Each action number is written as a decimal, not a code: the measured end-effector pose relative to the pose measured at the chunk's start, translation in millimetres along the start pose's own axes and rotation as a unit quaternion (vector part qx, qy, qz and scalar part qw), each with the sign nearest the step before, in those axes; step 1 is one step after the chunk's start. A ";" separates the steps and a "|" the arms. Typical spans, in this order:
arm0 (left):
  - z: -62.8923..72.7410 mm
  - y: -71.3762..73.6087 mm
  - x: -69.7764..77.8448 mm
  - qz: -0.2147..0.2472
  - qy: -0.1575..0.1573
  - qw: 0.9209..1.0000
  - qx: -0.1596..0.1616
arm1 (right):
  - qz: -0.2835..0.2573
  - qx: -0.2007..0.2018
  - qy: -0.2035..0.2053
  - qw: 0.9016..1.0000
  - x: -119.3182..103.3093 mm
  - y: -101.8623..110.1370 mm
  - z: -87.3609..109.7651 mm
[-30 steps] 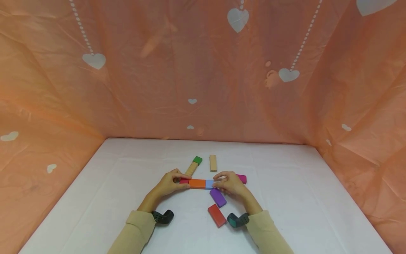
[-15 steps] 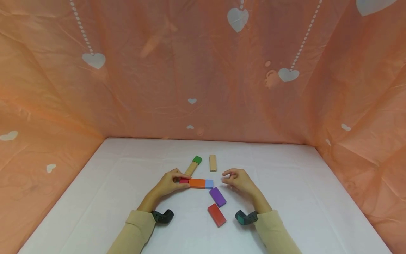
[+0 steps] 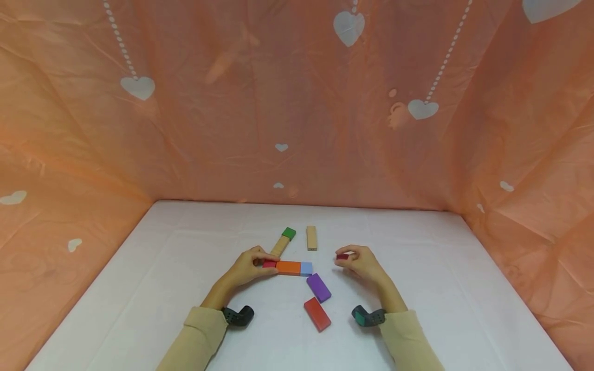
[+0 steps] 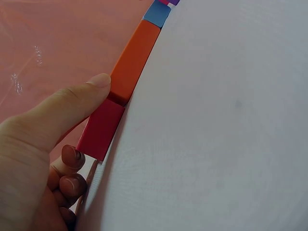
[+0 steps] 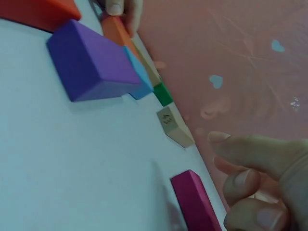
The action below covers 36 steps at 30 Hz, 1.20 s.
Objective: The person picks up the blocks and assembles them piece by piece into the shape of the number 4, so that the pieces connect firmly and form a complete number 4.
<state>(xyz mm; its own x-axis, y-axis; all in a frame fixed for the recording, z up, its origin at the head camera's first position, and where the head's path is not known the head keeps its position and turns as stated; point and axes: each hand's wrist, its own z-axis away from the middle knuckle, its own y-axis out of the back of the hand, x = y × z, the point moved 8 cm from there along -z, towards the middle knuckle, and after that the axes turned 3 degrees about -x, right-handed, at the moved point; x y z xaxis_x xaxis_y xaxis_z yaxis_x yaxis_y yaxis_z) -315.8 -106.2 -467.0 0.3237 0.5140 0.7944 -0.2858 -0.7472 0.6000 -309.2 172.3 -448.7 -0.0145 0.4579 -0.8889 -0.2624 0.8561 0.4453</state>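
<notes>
My left hand (image 3: pixel 248 268) pinches a crimson block (image 4: pixel 102 129) at the left end of a row, thumb along its near side. Touching that block end to end is an orange block (image 3: pixel 289 268), then a light blue one (image 3: pixel 306 268). My right hand (image 3: pixel 362 263) is over a magenta block (image 5: pixel 195 199), its thumb and fingers apart. In the right wrist view that block lies on the table below the fingers, and no grip on it shows. The hand hides most of the block in the head view.
A plain wooden block (image 3: pixel 280 246) with a green block (image 3: pixel 289 233) at its end slants away behind the row. Another wooden block (image 3: pixel 311 238) lies farther back. A purple block (image 3: pixel 318 287) and a red block (image 3: pixel 317 314) lie nearer on the white table (image 3: pixel 153 288).
My right hand has left the light blue block and moved right to the magenta block, its fingers spreading apart. My left hand has stayed on the crimson block.
</notes>
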 end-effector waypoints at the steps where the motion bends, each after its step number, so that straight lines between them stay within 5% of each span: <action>1: -0.2 0.1 0.7 0.000 -0.002 1.000 0.000 | -0.002 0.002 -0.003 1.000 0.8 1.9 0.2; 36: 0.8 -0.1 -0.4 -0.002 0.015 1.000 -0.003 | -0.024 -0.002 -0.027 0.999 27.3 30.1 6.6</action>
<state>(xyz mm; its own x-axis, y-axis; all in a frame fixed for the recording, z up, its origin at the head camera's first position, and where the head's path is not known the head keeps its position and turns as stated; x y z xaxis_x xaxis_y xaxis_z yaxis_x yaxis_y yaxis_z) -315.1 -106.6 -467.4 0.2971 0.5289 0.7950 -0.2899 -0.7433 0.6029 -311.1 212.1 -458.9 0.0497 0.4287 -0.9021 -0.2656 0.8764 0.4018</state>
